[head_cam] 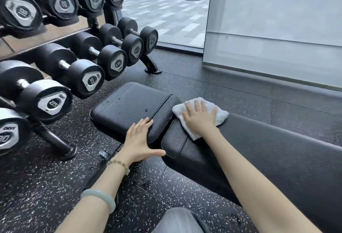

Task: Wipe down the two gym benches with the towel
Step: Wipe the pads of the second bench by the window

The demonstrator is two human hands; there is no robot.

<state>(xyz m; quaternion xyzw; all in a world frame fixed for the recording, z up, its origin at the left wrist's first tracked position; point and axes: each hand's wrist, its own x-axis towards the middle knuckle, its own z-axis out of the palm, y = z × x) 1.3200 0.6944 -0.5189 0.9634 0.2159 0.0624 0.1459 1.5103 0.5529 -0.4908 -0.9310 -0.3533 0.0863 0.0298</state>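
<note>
Presses folded white towel (221,117) flat on the bench (268,149), at the long pad's end by the seat pad (127,103), under right hand (200,119), fingers straight and spread. Rests left hand (139,140) on the seat pad's near corner, fingers straight, thumb wide. Left of bench, dumbbell rack (74,66).

Tight on the left: the black rack of rubber dumbbells (81,77) crowds the black padded leather bench (129,101). Right side's roomy, just bare speckled rubber floor (249,92) up to the grey wall (277,29).
</note>
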